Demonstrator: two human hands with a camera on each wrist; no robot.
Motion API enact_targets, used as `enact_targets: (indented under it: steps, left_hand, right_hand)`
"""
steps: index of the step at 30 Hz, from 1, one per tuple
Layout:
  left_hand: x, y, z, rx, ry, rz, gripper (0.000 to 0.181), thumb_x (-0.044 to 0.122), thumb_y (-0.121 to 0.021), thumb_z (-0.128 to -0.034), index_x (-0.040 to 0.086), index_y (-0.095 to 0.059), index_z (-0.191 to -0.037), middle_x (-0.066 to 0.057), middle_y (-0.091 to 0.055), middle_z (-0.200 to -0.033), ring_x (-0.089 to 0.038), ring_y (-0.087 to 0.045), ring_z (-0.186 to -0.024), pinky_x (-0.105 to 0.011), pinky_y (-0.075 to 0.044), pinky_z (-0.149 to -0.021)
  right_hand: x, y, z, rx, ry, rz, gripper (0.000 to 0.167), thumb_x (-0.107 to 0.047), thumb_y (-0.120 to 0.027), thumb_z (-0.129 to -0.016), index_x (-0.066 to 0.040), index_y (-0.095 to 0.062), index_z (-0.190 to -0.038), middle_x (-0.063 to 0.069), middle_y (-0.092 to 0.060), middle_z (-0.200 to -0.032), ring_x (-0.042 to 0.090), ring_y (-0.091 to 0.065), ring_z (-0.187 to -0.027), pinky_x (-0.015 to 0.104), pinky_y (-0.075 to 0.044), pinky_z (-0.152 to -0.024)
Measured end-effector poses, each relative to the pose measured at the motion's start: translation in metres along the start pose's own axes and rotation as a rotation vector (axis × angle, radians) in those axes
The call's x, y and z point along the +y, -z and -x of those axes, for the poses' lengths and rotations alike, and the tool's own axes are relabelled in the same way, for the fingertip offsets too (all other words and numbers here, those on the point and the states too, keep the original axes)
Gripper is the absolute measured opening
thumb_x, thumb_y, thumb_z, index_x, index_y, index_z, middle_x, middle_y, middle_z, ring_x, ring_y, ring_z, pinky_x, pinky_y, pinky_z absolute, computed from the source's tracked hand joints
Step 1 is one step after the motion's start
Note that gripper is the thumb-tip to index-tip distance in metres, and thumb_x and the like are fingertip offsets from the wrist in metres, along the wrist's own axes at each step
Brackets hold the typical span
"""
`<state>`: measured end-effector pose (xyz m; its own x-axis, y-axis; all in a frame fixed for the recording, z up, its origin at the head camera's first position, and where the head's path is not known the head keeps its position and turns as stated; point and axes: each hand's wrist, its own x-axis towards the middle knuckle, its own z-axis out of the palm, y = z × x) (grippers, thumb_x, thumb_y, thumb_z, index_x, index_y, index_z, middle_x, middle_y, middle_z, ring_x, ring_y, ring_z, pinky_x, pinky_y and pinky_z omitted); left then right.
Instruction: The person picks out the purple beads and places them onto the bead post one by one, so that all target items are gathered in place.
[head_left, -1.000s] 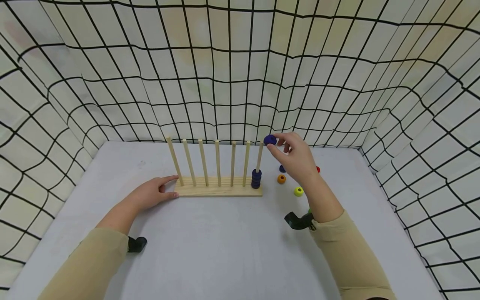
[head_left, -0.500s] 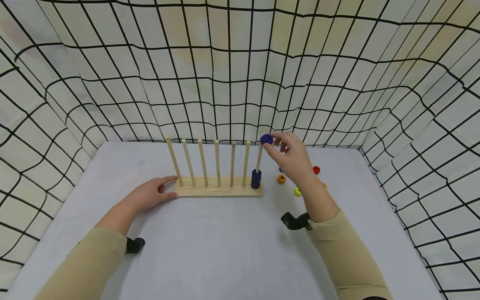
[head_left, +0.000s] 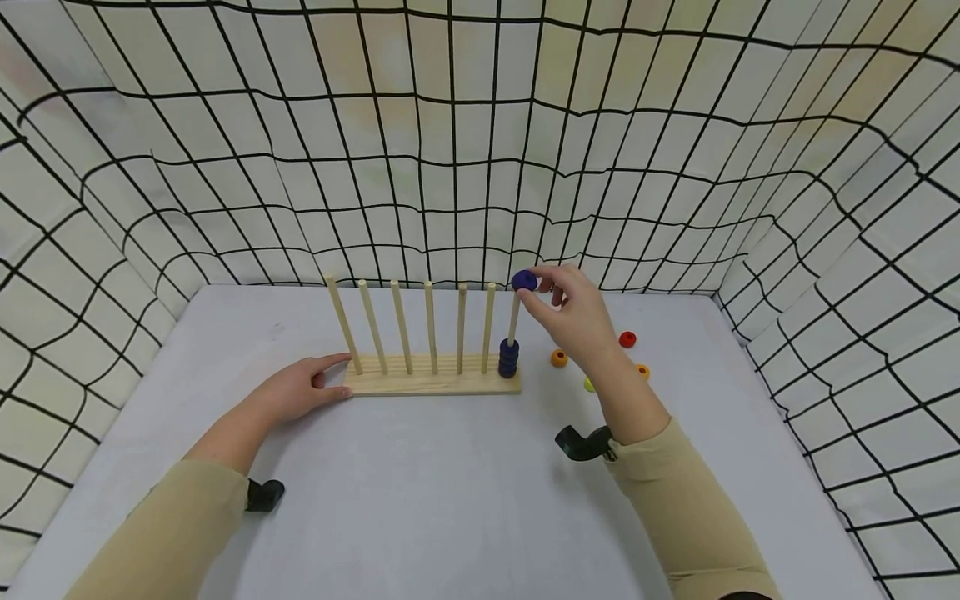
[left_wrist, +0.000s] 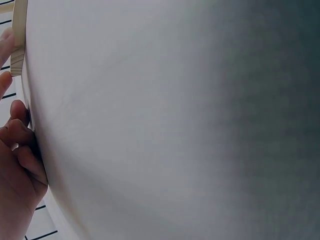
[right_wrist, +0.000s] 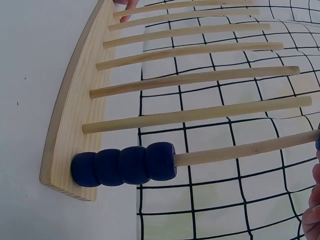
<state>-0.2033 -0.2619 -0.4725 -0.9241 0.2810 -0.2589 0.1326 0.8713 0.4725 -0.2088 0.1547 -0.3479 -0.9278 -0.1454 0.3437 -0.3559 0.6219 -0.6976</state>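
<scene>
A wooden peg rack (head_left: 431, 385) with a row of upright pegs stands at the table's centre back. My left hand (head_left: 294, 390) holds the rack's left end between thumb and index finger, thumb at the front edge and finger behind. My right hand (head_left: 581, 317) pinches a dark blue bead (head_left: 524, 281) at the tip of the rightmost peg (right_wrist: 240, 149). Whether the peg tip has entered its hole is hidden. Low on that same peg sit several stacked blue beads (right_wrist: 122, 165), touching one another down to the base. The other pegs carry no beads.
Right of the rack lie loose beads: an orange one (head_left: 558, 358), a red one (head_left: 627, 339), another orange one (head_left: 642, 372) and a yellow one (head_left: 588, 384) partly behind my right wrist. A black grid net (head_left: 450, 158) rises behind and beside the white table (head_left: 420, 500).
My right hand has moved left with the blue bead, from beside the rightmost peg to its tip. The left hand stays at the rack's end. The view has shifted slightly.
</scene>
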Motion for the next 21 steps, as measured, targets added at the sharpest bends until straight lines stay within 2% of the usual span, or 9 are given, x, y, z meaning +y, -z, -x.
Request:
enact_targets:
  steps: [21]
  left_hand:
    - [0.0018,0.0013,0.0027,0.004,-0.001,0.009,0.078,0.053,-0.069,-0.0891,0.014,-0.042,-0.151,-0.005,-0.043,-0.077,-0.019,-0.038,-0.068,-0.035,-0.03,-0.062]
  right_hand:
    - [0.0007,-0.0086,0.0013,-0.004,-0.03,0.002,0.041,-0.038,-0.07,-0.093,-0.015,-0.066,-0.127,0.0,-0.055,-0.098,0.019,-0.048,-0.087,0.034,-0.041,-0.066]
